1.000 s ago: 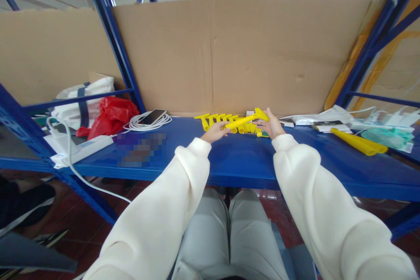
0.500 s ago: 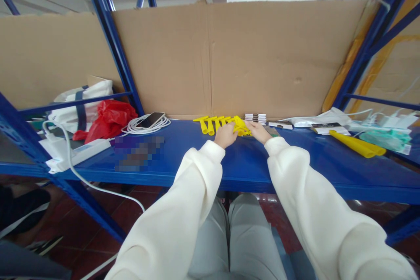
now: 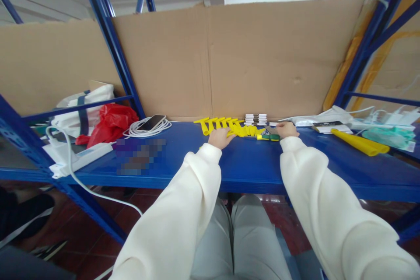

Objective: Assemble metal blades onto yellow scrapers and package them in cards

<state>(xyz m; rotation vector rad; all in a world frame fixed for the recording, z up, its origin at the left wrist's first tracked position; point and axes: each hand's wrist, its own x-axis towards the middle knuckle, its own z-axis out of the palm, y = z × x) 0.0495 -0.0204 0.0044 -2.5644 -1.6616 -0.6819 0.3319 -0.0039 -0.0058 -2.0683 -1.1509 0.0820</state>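
A row of yellow plastic T-shaped handles (image 3: 211, 125) lies along the back of the blue shelf. My left hand (image 3: 220, 138) is closed at the front of the row, its fingertips on one yellow plastic piece. More yellow pieces (image 3: 249, 131) lie in a cluster to its right. My right hand (image 3: 287, 130) is over to the right, fingers pressed together beside a small grey flat piece (image 3: 271, 129); what they hold is too small to tell. Just left of that hand lies a green and yellow screwdriver (image 3: 268, 137). A stack of small white packs (image 3: 256, 119) stands behind.
At left are a phone (image 3: 152, 123) on a coiled white cable, a red bag (image 3: 113, 120) and a white power strip (image 3: 82, 157). Two yellow cones (image 3: 359, 142) and a green packet (image 3: 389, 138) lie at right. A cardboard panel (image 3: 262, 52) closes the back between blue posts.
My right hand has left the yellow pieces and moved right, uncovering the screwdriver. My left hand has shifted slightly left and stays by the yellow pieces.
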